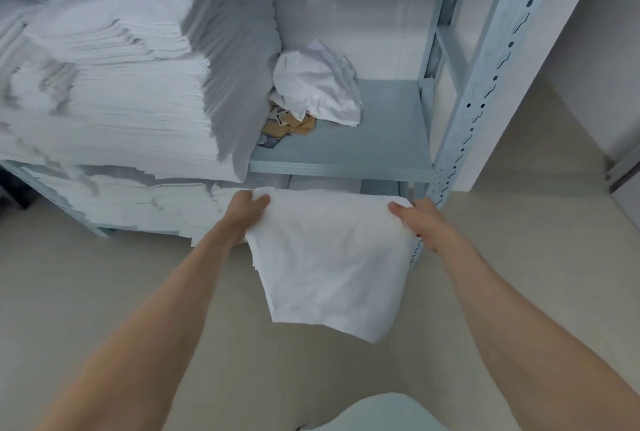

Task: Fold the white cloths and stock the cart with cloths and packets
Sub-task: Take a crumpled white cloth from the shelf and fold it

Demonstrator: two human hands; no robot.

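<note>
A white cloth [329, 257] hangs in front of me, folded over and held by its upper corners. My left hand [247, 210] pinches the upper left corner, my right hand [420, 221] grips the upper right corner. On the blue-grey shelf [381, 146] behind lies a crumpled white cloth [315, 84] with several tan and dark packets [280, 125] under its left edge. A tall stack of folded white cloths [121, 84] fills the left of that shelf. More folded cloths [145, 205] lie on the shelf below.
The metal rack's perforated upright [485, 66] stands at the right, next to a white wall. Pale floor [104, 292] spreads below my arms. A light fabric shape [377, 413] shows at the bottom edge.
</note>
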